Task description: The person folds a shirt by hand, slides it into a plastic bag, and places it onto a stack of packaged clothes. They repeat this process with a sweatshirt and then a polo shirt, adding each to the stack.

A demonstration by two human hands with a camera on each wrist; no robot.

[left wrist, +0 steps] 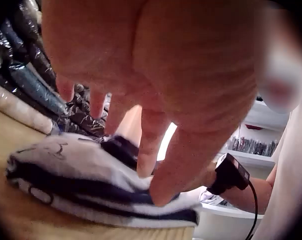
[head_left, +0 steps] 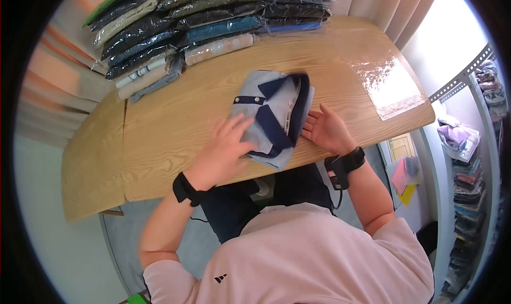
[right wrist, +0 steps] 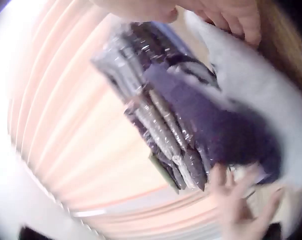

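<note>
A folded light blue polo shirt (head_left: 261, 136) with a navy collar (head_left: 302, 99) lies on the wooden table, its buttoned navy placket facing left. My left hand (head_left: 226, 147), slightly blurred, is at the shirt's left side with fingers spread. In the left wrist view the fingers of this hand (left wrist: 156, 100) point down over the shirt (left wrist: 86, 165). On the collar side, my right hand (head_left: 330, 131) is turned palm up, with its fingertips right at the shirt's edge and the thumb raised. From the right wrist, the shirt (right wrist: 261, 85) shows close beside those fingers.
Several plastic-wrapped folded garments (head_left: 186, 27) are stacked along the table's back left. A clear plastic bag (head_left: 391, 85) lies flat at the right end of the table (head_left: 175, 139). Beyond that end stands a shelf (head_left: 468, 160) of packed clothes. Curtains (head_left: 394, 6) hang behind.
</note>
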